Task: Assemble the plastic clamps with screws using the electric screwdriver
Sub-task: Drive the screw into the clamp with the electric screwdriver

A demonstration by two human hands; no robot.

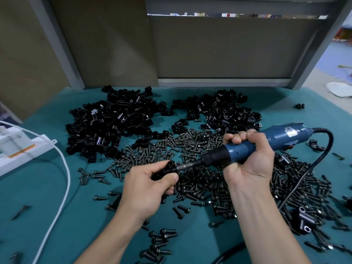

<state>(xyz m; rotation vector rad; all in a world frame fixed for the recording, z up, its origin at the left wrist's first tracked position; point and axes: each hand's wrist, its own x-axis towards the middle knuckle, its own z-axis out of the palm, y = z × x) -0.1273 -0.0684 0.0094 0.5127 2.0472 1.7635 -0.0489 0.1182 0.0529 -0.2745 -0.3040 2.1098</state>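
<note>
The left hand (pixel 150 185) holds a black plastic clamp (pixel 168 168) in a pinching grip above the screws (pixel 171 149) strewn on the teal tabletop (pixel 91 216). The right hand (pixel 249 159) wraps its grip round the blue electric screwdriver (pixel 282 134), whose bit meets the clamp.

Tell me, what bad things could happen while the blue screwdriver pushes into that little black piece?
1. The left hand pinches the clamp right beside the bit. If the electric screwdriver slips, it might jab the thumb.
2. Only fingers hold the clamp, so it may twist loose.
3. The black cord lies across the loose screws and could drag some away.
</note>
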